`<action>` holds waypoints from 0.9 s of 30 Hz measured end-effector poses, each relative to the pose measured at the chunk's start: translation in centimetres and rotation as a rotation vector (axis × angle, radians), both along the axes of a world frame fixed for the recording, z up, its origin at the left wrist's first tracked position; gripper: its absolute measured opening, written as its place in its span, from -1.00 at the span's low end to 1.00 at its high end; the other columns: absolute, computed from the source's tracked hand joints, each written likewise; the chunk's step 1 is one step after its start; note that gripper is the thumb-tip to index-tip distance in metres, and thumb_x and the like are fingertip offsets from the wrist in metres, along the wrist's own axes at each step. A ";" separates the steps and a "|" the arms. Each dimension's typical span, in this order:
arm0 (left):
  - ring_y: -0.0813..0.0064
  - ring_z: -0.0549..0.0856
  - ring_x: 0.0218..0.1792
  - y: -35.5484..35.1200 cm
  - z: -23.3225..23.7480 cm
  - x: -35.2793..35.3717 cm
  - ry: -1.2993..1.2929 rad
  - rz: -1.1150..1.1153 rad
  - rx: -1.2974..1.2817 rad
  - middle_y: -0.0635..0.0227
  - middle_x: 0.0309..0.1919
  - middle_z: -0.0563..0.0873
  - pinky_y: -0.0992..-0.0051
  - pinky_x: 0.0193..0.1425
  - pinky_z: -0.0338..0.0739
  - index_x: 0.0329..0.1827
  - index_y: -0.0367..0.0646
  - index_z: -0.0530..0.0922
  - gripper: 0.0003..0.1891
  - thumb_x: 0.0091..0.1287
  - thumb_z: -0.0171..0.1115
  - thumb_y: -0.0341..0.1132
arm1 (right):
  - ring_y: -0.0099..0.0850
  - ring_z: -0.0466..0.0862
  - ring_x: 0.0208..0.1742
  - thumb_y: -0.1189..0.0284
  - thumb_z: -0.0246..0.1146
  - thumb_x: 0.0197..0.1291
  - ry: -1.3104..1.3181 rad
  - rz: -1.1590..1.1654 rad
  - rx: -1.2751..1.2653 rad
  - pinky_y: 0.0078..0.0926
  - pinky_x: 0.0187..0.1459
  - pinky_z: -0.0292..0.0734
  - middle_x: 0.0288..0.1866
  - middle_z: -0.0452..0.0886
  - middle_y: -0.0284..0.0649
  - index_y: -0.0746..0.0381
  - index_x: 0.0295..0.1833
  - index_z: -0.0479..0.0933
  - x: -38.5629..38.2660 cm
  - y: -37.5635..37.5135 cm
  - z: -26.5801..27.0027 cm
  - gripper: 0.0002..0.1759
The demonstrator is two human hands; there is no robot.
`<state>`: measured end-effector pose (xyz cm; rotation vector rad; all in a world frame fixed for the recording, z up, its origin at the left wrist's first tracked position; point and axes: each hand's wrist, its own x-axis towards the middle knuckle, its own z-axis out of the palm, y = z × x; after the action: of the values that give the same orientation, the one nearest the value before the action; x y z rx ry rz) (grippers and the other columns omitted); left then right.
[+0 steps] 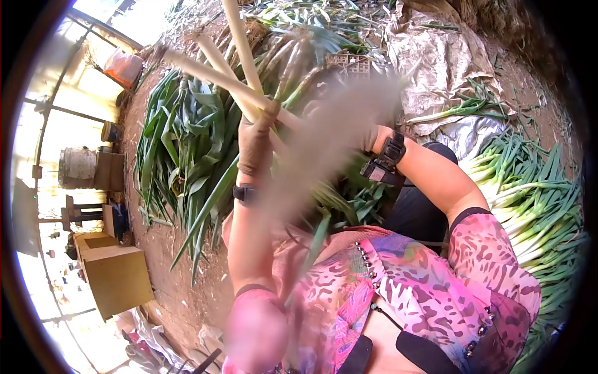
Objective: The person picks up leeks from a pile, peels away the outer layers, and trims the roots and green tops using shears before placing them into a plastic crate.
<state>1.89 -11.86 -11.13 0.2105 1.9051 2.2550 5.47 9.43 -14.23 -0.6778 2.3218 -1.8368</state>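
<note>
My left hand, in a brownish glove, is closed around several pale leek stalks, which fan out toward the top left. Long green leaves hang below it. On the right, my right hand shows only in part at the end of a wrist with black straps; its fingers are hidden by a wide grey-brown blurred streak crossing between both hands. Behind and left of my left hand lies a big heap of leeks with dark green leaves.
Paler green onions are piled at the right. A crumpled cloth lies at the upper right, near a plastic crate. At left stand a yellow-brown box and a whitish bucket.
</note>
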 end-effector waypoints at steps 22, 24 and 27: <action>0.50 0.50 -0.25 -8.2 2.3 -1.0 -0.073 -0.199 0.533 0.42 -0.25 0.51 0.36 0.08 0.44 0.01 -0.11 0.46 -0.72 0.33 0.28 -0.25 | -0.07 0.75 -0.09 0.26 0.29 0.22 0.081 0.224 1.036 -0.18 -0.09 0.68 -0.15 0.73 0.00 0.26 -0.16 0.70 4.1 4.3 -11.1 -0.72; 0.46 0.56 -0.22 -9.2 0.2 -0.8 -0.144 -0.174 0.532 0.40 -0.24 0.53 0.33 0.15 0.49 0.05 -0.12 0.46 -0.68 0.33 0.29 -0.23 | -0.03 0.75 -0.13 0.32 0.28 0.20 0.251 -0.109 1.013 -0.18 -0.10 0.69 -0.17 0.73 -0.01 0.30 -0.23 0.70 0.4 4.2 -12.0 -0.75; 0.39 0.60 -0.14 -9.6 -2.2 -1.1 -0.245 -0.184 0.619 0.36 -0.22 0.54 0.25 0.24 0.50 0.07 -0.14 0.43 -0.64 0.29 0.29 -0.24 | -0.09 0.77 -0.18 0.40 0.24 0.21 0.286 -0.168 1.088 -0.21 -0.18 0.71 -0.24 0.74 -0.06 0.26 -0.30 0.72 -2.7 3.6 -17.1 -0.81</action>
<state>0.84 -21.42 -13.31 0.1693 0.9898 2.5276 2.78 13.00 -31.35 -0.5696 3.0619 -0.2802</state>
